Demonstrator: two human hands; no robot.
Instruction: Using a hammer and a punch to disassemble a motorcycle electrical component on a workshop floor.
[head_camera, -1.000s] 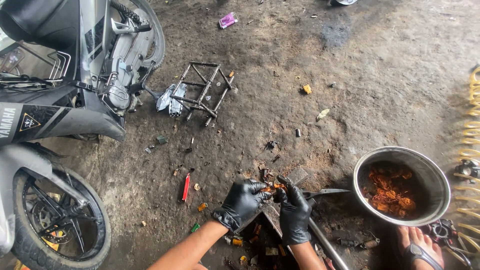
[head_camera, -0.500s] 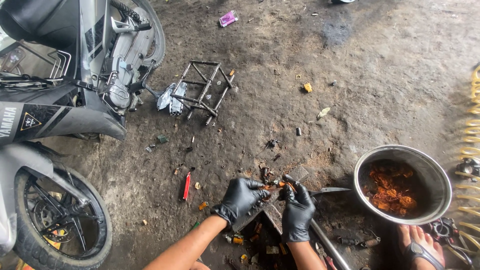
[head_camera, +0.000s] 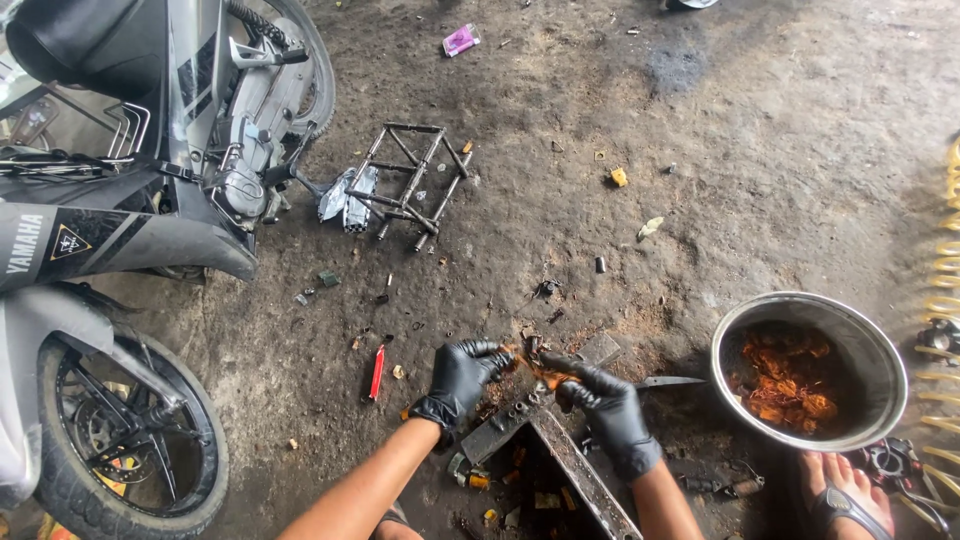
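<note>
Left hand (head_camera: 462, 378) and right hand (head_camera: 603, 408), both in black gloves, pinch what seems a small rusty part (head_camera: 530, 372) between fingertips, just above the angle-iron frame (head_camera: 560, 455), left of the metal bowl (head_camera: 870, 370).

Motorbike repair shop, floor-level work. Oil-stained concrete floor (head_camera: 700, 130), scooter (head_camera: 130, 200) parked left, metal rack (head_camera: 410, 180) and loose bolts lying about, steel bowl (head_camera: 870, 350) of rusty parts, gloved hands (head_camera: 460, 375) over an angle-iron frame (head_camera: 570, 465).
</note>
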